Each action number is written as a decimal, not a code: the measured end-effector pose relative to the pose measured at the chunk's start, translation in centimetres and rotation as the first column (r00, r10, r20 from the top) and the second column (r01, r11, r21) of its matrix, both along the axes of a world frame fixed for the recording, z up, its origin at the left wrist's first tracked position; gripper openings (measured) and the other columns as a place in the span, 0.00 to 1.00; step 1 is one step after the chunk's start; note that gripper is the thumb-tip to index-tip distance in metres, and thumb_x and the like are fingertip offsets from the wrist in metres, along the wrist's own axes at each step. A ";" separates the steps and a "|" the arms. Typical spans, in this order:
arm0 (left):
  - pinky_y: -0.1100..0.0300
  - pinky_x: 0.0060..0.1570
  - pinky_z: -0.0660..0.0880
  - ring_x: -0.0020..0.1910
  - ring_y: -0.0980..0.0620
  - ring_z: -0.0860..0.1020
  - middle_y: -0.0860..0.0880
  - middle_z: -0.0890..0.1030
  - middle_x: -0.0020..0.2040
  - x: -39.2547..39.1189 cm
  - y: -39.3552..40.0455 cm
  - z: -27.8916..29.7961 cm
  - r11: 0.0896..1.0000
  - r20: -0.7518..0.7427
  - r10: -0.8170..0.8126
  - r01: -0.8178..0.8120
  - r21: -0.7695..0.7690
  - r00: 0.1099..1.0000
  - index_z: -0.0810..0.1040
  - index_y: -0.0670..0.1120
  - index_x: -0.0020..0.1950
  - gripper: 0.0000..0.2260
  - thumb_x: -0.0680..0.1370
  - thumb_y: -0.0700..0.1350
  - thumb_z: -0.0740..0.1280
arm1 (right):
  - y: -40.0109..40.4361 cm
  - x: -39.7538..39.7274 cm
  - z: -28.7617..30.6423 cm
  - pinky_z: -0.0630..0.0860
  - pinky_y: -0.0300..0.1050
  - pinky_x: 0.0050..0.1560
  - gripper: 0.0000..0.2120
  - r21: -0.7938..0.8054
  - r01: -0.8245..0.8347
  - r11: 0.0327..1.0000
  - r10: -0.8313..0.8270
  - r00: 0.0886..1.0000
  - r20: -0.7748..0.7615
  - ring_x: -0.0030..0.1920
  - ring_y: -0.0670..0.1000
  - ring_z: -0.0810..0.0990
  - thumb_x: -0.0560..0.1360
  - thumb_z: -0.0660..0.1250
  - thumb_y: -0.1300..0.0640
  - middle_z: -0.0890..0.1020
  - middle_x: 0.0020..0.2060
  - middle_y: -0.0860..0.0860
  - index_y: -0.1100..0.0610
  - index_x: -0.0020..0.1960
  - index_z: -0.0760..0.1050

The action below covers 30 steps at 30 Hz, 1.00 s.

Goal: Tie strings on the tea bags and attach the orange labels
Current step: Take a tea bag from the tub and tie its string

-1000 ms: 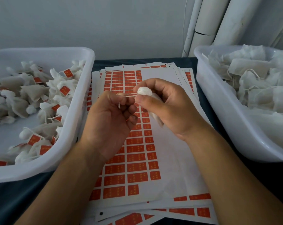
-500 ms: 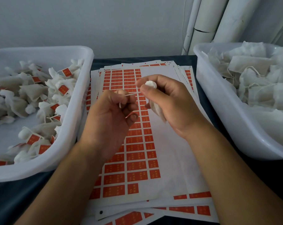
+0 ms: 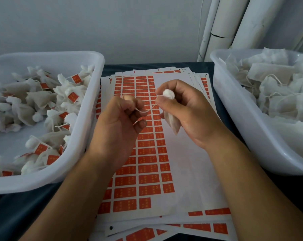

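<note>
Dark table (image 3: 16, 216), grey wall behind. Right hand (image 3: 187, 110) grips a white gathered paper tea bag (image 3: 170, 108); left hand (image 3: 119, 122) pinches its thin white string (image 3: 144, 111) above stacked sheets of orange labels (image 3: 147, 153). White plastic tubs flank them: labelled bags left (image 3: 88, 119), unlabelled right (image 3: 234, 110).

1. Two bare forearms enter from the bottom edge; no sleeve shows on either.
2. The left hand (image 3: 119, 126) wears no glove, ring or watch.
3. The right hand (image 3: 187, 112) is likewise ungloved, with a bare wrist.
4. Fingernails look short and unpainted, though the picture is too soft to be sure.
</note>
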<state>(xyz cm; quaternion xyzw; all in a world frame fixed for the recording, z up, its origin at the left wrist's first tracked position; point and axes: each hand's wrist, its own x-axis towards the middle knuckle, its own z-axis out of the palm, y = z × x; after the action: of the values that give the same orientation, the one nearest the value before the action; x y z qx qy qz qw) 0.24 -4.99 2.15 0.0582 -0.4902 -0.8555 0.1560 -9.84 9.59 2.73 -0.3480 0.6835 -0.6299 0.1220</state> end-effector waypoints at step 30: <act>0.68 0.34 0.74 0.30 0.57 0.72 0.51 0.75 0.32 0.0 1.1 -0.4 0.815 0.258 0.084 0.083 -0.574 0.963 0.74 0.48 0.38 0.18 0.86 0.52 0.58 | 0.3 0.0 0.2 0.82 0.55 0.60 0.08 0.039 -0.135 0.990 0.117 0.946 0.303 0.60 0.56 0.81 0.75 0.70 0.48 0.84 0.53 0.51 0.48 0.52 0.83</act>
<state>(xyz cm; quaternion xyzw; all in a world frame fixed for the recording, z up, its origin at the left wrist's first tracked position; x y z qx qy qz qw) 0.27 -3.89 1.71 0.1246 -0.7439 -0.6492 0.0979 -9.84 9.92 2.96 -0.2875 0.6517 -0.6458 0.2748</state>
